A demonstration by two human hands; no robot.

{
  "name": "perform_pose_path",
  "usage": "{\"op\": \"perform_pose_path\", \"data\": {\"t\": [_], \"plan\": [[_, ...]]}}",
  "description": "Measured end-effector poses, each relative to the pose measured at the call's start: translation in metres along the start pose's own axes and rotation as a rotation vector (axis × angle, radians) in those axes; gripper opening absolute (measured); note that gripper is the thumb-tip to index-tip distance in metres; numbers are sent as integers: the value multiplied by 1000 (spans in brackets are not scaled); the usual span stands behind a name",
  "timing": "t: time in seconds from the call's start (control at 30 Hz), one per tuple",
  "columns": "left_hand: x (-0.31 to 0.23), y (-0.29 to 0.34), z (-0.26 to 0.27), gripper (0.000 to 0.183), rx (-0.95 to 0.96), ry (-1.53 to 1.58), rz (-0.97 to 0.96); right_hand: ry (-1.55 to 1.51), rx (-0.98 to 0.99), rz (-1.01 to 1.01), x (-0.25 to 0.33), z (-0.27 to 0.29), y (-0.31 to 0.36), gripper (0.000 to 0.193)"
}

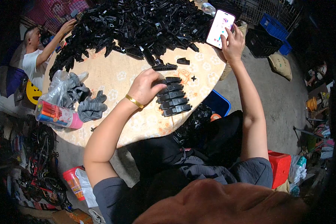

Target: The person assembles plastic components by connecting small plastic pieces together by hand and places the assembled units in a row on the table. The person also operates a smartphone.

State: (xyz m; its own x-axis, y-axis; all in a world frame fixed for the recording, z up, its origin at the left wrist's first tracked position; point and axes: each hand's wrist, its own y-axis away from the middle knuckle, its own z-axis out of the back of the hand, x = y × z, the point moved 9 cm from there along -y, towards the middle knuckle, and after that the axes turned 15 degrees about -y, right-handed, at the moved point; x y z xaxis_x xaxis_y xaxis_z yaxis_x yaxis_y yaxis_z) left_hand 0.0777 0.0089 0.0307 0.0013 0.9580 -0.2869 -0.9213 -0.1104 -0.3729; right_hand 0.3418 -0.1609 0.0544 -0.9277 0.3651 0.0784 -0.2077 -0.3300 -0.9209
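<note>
My left hand point(145, 87) curls over the left ends of a row of long black plastic parts point(174, 98), its thumb and fingers closed at the upper parts. Which part it grips is partly hidden by the hand. At the table's far right edge, a lit smartphone point(220, 29) lies slanted. Fingers of my right hand point(233, 44) are spread over its screen and right side. Just beyond the row are a long black piece point(165, 67) and a small black piece point(183, 61). A tiny black cross-shaped piece point(193, 78) sits right of it.
A large heap of black plastic parts point(138, 26) covers the far side of the table point(130, 127). At left lie grey gloves point(92, 108), a plastic bag and a tub of coloured pens point(56, 114). Another person point(35, 56) reaches toward the heap. A blue bin point(218, 101) stands below the right edge.
</note>
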Motion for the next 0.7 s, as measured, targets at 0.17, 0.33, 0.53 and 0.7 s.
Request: {"op": "perform_pose_path", "data": {"t": [0.17, 0.33, 0.53, 0.7], "plan": [[0, 0, -1, 20, 1, -10, -7, 37, -8, -15, -11, 4, 6, 35], [0, 0, 0, 21, -5, -6, -13, 126, 43, 30, -9, 3, 7, 37], [-1, 0, 0, 20, -2, 1, -11, 23, -31, -3, -7, 11, 4, 40], [-1, 0, 0, 20, 3, 1, -7, 47, -15, 12, -9, 9, 7, 33]]}}
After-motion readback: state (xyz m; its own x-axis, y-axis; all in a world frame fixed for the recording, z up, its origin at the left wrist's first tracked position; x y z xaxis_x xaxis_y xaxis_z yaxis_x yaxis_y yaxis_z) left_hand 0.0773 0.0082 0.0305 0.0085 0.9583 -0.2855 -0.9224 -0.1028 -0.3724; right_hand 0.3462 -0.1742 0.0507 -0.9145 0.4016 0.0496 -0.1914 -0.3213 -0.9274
